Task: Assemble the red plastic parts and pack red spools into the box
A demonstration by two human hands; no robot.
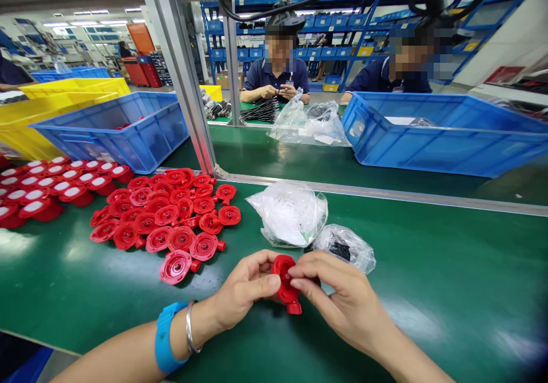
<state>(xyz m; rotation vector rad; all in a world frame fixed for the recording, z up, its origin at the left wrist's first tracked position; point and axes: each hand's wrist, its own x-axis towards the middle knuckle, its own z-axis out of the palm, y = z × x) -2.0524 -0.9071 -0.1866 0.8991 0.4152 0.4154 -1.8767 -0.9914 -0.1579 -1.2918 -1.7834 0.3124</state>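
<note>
Head camera, nearest first: the left hand [237, 296] grasps a red housing [284, 294] by its side, thumb over the rim, holding it over the green tabletop [454, 274]. Fingertips of the right hand [353, 298] are pinched together at the middle of its hollow; whether they grip some small piece, I cannot tell. The housing could twist or slip if the left thumb eases while the right fingers press, since the hold is on one side only. Anything tiny in the pinch could drop or seat crooked, because the fingers crowd the recess and hide it.

Its open hollow faces up and somewhat toward the right hand; the short spout points back toward the wearer, slightly rightward. The long axis runs from the round rim down through that spout.

Just beyond lies a clear bag of black pieces [341, 250], beside a white-filled bag [293, 214]. Loose red housings [180, 238] spread leftward; farther off, across the metal rail [385, 197], a co-worker [257, 75] sits.
</note>
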